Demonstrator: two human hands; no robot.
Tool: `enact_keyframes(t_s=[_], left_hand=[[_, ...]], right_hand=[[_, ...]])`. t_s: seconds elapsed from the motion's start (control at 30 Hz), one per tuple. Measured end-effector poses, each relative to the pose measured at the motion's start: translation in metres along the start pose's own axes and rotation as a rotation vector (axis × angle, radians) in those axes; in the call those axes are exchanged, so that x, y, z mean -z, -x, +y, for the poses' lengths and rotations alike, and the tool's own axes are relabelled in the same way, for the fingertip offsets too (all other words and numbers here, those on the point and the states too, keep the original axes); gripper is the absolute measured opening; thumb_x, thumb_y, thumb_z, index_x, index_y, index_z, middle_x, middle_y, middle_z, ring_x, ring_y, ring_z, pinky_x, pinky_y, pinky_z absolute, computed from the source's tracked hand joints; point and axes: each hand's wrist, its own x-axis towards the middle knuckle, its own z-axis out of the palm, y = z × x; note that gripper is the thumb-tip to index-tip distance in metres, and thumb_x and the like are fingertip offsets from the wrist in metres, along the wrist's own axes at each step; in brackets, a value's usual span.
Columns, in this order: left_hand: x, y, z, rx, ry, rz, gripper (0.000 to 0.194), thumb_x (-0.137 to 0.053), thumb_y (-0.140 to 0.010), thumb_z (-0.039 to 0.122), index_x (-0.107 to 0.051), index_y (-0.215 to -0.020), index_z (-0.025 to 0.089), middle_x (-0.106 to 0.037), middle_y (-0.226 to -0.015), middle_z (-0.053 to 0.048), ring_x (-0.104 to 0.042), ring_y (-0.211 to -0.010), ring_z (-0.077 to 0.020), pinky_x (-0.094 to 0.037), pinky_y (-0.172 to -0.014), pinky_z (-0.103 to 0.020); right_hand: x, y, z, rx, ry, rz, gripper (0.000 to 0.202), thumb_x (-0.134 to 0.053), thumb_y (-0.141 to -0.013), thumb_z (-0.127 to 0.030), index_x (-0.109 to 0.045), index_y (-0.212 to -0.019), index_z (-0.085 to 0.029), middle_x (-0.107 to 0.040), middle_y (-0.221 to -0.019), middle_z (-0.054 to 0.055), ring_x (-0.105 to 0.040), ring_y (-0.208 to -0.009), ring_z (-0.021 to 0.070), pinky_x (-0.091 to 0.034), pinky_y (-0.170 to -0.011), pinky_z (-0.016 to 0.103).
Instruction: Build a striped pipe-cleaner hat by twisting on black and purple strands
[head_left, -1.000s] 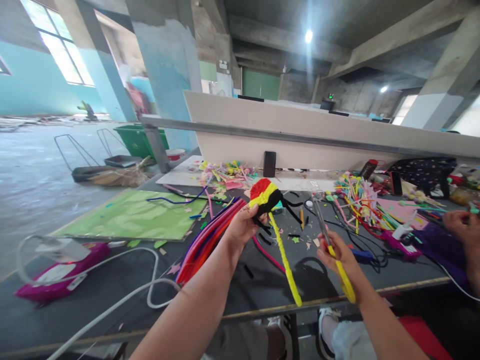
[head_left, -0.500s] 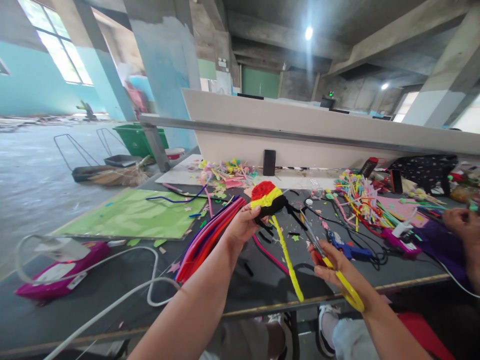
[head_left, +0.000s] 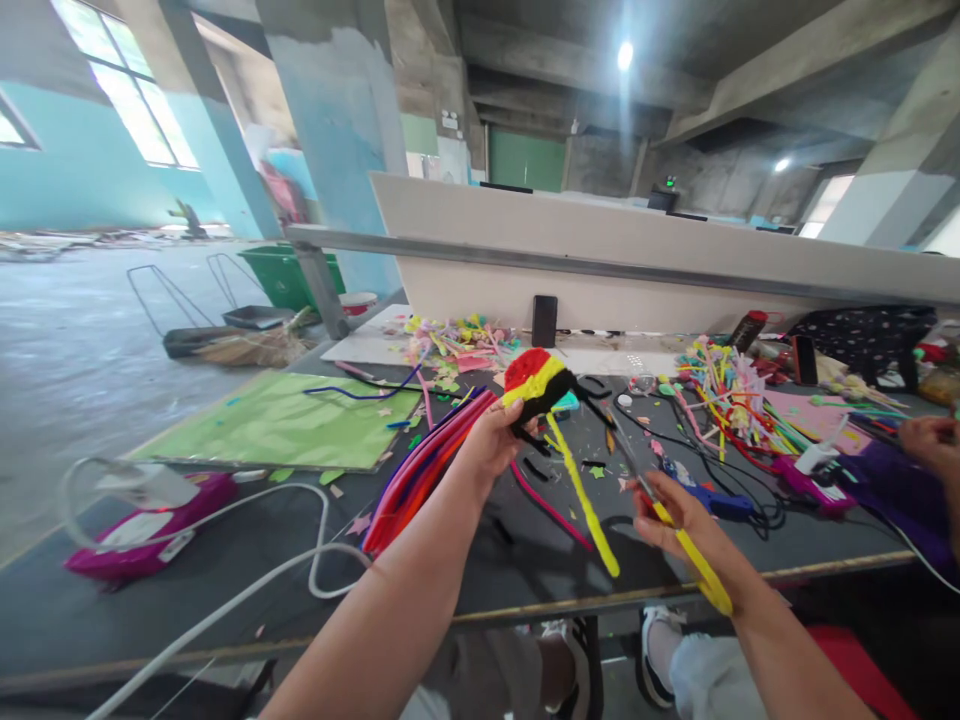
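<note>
My left hand holds a fuzzy piece striped red, yellow and black by its lower left edge. A long yellow fuzzy stem hangs from the piece, and black strands stick out at its right and lower sides. To the right, my right hand grips yellow-handled scissors, whose blades point up and left, apart from the piece. Beneath my left forearm lies a bundle of pink, red and purple pipe cleaners.
A green sheet and a magenta power strip lie on the left. Behind stands a phone. A blue glue gun and colourful stems are at right, near another person's hand.
The view has shifted slightly. The scissors have moved a little away from the striped piece and its black strands, and a teal object now shows behind the piece.
</note>
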Motion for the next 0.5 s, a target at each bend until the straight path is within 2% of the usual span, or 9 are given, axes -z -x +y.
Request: enact_keyframes(t_s=[0.07, 0.13, 0.2, 0.33, 0.4, 0.5], left_hand=[[0.002, -0.005, 0.0, 0.002, 0.041, 0.14, 0.02, -0.07, -0.069, 0.023, -0.062, -0.084, 0.012, -0.06, -0.063, -0.001, -0.055, -0.053, -0.0084, -0.047, -0.053, -0.02], [0.002, -0.009, 0.0, 0.018, 0.061, 0.261, 0.019, -0.069, -0.07, 0.02, -0.062, -0.087, 0.012, -0.062, -0.066, -0.001, -0.056, -0.054, -0.0081, -0.046, -0.051, -0.018], [0.002, -0.01, 0.0, 0.041, 0.081, 0.314, 0.02, -0.069, -0.07, 0.018, -0.061, -0.089, 0.013, -0.063, -0.068, -0.001, -0.057, -0.055, -0.0083, -0.047, -0.052, -0.018], [-0.002, -0.007, 0.0, 0.125, 0.114, 0.262, 0.02, -0.068, -0.073, 0.023, -0.06, -0.088, 0.013, -0.063, -0.068, -0.002, -0.057, -0.054, -0.0104, -0.046, -0.047, -0.02], [-0.004, -0.006, -0.001, 0.174, 0.111, 0.26, 0.021, -0.067, -0.074, 0.027, -0.06, -0.087, 0.012, -0.063, -0.068, -0.004, -0.057, -0.052, -0.0109, -0.043, -0.043, -0.021], [-0.007, -0.005, -0.005, 0.195, 0.13, 0.257, 0.018, -0.068, -0.074, 0.023, -0.059, -0.085, 0.012, -0.059, -0.064, -0.002, -0.054, -0.05, -0.0091, -0.043, -0.044, -0.02]], right_hand=[[0.01, -0.01, 0.012, 0.008, 0.261, 0.127, 0.045, -0.07, -0.068, -0.04, -0.06, -0.109, -0.026, -0.066, -0.087, 0.002, -0.063, -0.073, 0.0177, -0.054, -0.067, 0.033], [0.02, -0.018, 0.022, -0.032, 0.594, 0.193, 0.039, -0.071, -0.065, -0.036, -0.064, -0.101, -0.024, -0.065, -0.072, 0.0, -0.061, -0.061, 0.0188, -0.052, -0.058, 0.032], [0.028, -0.022, 0.028, -0.031, 0.785, 0.168, 0.034, -0.07, -0.064, -0.031, -0.066, -0.097, -0.024, -0.065, -0.069, 0.0, -0.061, -0.058, 0.0192, -0.05, -0.055, 0.031], [0.031, -0.017, 0.024, 0.03, 0.807, -0.028, 0.042, -0.071, -0.064, -0.03, -0.065, -0.105, -0.025, -0.071, -0.09, 0.003, -0.066, -0.074, 0.0218, -0.051, -0.068, 0.033], [0.028, -0.013, 0.019, 0.025, 0.765, -0.131, 0.047, -0.07, -0.065, -0.034, -0.063, -0.111, -0.024, -0.071, -0.093, 0.003, -0.066, -0.077, 0.0222, -0.052, -0.069, 0.034], [0.023, -0.011, 0.012, 0.033, 0.755, -0.128, 0.048, -0.067, -0.069, -0.039, -0.062, -0.114, -0.021, -0.071, -0.094, 0.006, -0.066, -0.079, 0.0233, -0.052, -0.069, 0.034]])
